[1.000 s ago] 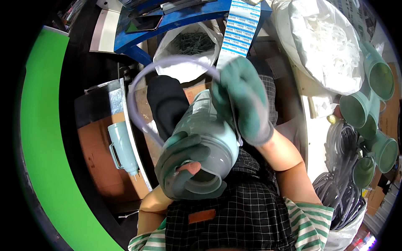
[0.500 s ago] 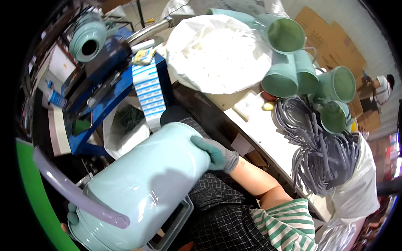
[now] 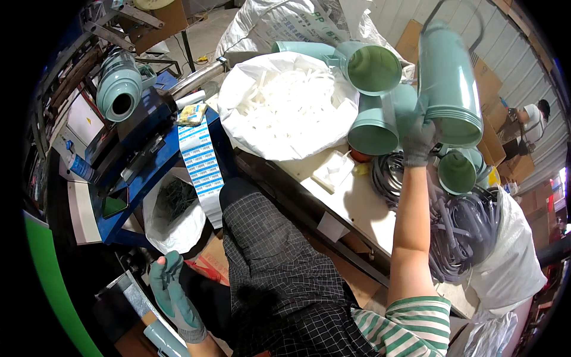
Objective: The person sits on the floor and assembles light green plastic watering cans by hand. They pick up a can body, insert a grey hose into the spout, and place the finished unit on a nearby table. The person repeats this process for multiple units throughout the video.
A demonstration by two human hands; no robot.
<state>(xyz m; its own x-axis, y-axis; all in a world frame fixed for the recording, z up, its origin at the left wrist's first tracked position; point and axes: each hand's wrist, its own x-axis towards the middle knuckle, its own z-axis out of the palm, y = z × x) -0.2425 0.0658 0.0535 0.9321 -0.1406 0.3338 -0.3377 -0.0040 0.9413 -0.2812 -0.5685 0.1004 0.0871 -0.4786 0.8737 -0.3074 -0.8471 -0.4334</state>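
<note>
A large pale green flask shell (image 3: pixel 449 77), with a threaded open mouth and a grey handle, is held tilted above the bench at the upper right. My right hand (image 3: pixel 420 140), in a grey and green glove, grips its left side near the mouth; part of the fingers is hidden. Other pale green shells (image 3: pixel 373 68) lie beside and behind that hand, their mouths facing me. Coiled grey tubing (image 3: pixel 461 220) lies below it. My left hand (image 3: pixel 175 294), gloved the same way, is at the lower left beside my lap, fingers extended and holding nothing.
A white sack of white plastic pieces (image 3: pixel 285 113) stands on the white bench (image 3: pixel 372 205). On the left is a blue stand (image 3: pixel 146 169) with a label strip (image 3: pixel 202 160) hanging down. A white bag with dark scraps (image 3: pixel 172 211) sits below. Another person (image 3: pixel 532 122) is at far right.
The flask shell has gone from lying across my lap in both hands to the upper right, in my right hand alone. My left hand has let go of it. The view has shifted too.
</note>
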